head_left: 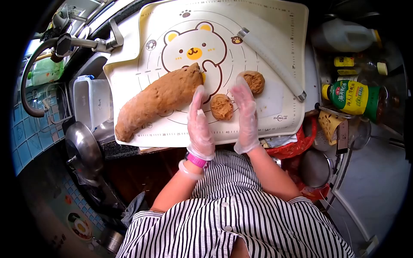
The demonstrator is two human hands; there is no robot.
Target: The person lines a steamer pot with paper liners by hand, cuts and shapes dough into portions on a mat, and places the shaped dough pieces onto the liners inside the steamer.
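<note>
A long brown roll of dough [161, 99] lies slantwise on the bear-printed baking mat [275, 26]. Two small dough pieces rest to its right: a round dough ball [222, 107] near the front and another dough piece [254, 82] farther back. My left hand [201, 124], in a clear plastic glove, is upright between the roll's right end and the front ball, fingers stretched out. On the ball's other side, my gloved right hand [246, 116] also stands with straight fingers, near the rear piece. The palms face each other with the front ball between them, neither visibly gripping it.
A white rolling pin [273, 64] lies slanted at the mat's right. Right of the mat are a sauce bottle [355, 98] and a plastic jug [342, 35]. At the left are a clear plastic container [92, 101], a tap [81, 42] and a metal lid [84, 148].
</note>
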